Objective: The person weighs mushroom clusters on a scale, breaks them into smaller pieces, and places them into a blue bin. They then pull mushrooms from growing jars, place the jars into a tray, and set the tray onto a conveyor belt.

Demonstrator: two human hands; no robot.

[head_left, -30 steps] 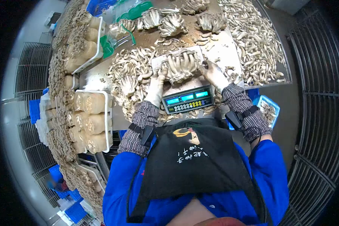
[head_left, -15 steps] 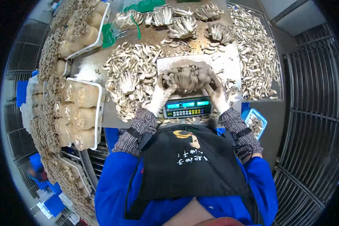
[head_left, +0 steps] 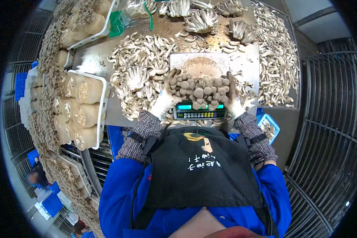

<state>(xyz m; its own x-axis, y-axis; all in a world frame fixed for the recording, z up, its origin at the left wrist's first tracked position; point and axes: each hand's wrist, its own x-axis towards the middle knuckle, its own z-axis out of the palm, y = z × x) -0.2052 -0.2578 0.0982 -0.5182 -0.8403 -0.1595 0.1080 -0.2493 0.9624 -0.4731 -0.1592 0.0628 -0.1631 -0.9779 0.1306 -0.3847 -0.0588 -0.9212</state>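
Between my two gloved hands is a cluster of mushrooms (head_left: 200, 89), its round grey-brown caps turned toward me. My left hand (head_left: 166, 93) grips its left side, with soiled fingertips at the caps. On the opposite side my right hand (head_left: 234, 93) closes round the cluster's edge. Below it is a digital weighing scale (head_left: 200, 114) with lit green displays, partly covered by the caps. The scale's pale pan (head_left: 200, 63) shows behind the cluster, with brown residue on it. Loose mushrooms (head_left: 141, 67) lie heaped left of the scale.
More mushroom clusters (head_left: 201, 22) lie at the table's back, near a clear plastic bag (head_left: 135, 12) with green edging. A tray of loose mushrooms (head_left: 275, 55) stands at right. White crates of cultivation bottles (head_left: 85, 123) line the left. A blue basket (head_left: 274, 131) sits low right.
The mushroom cluster has come off the pan toward me and tipped, so its caps now face me and cover part of the displays. Both hands moved with it.
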